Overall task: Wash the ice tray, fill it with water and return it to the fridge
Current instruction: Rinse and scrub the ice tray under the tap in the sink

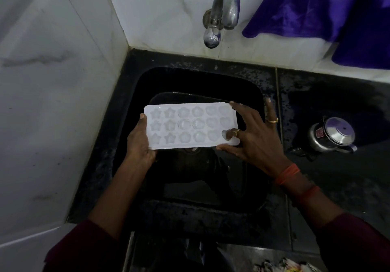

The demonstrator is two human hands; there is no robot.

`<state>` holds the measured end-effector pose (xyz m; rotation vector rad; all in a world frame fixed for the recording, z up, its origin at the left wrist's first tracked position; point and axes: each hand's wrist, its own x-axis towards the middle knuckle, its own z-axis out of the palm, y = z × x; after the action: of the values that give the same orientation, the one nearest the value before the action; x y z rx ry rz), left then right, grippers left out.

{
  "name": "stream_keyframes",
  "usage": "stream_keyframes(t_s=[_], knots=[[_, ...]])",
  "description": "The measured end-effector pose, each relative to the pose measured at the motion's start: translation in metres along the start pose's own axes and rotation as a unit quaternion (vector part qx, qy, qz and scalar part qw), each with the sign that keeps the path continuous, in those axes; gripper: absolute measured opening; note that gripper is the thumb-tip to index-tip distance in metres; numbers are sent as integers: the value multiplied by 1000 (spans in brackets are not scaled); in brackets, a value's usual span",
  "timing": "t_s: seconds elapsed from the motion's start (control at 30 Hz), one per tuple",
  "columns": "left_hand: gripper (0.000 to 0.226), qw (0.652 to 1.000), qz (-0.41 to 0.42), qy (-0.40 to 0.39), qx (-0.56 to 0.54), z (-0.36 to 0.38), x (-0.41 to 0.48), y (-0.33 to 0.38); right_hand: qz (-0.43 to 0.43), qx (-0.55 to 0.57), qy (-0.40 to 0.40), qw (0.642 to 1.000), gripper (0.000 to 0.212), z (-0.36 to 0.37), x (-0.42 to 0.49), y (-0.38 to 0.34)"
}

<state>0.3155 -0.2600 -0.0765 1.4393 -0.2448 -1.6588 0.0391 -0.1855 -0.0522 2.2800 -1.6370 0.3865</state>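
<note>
Views: one, head-worn, wide-angle. Position: above the sink [242, 85], near enough that both forearms enter from the bottom edge. Facing: forward and steeply down. Frame centre: the left hand [140, 143] and right hand [251, 136]. Beyond the hands: the tap [223, 12] on the tiled wall. Right of the right hand: the dark counter [337, 94]. Edges bend outward.
</note>
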Motion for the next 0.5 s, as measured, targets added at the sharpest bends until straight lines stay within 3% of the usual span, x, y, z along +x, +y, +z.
stream_keyframes(t_s=[0.13, 0.5], knots=[[40, 1000, -6, -8, -11, 1, -3, 0, 4, -11, 25, 1000, 47, -6, 2, 1], [40, 1000, -1, -23, -15, -2, -6, 2, -8, 23, -39, 999, 48, 1, 0, -2]])
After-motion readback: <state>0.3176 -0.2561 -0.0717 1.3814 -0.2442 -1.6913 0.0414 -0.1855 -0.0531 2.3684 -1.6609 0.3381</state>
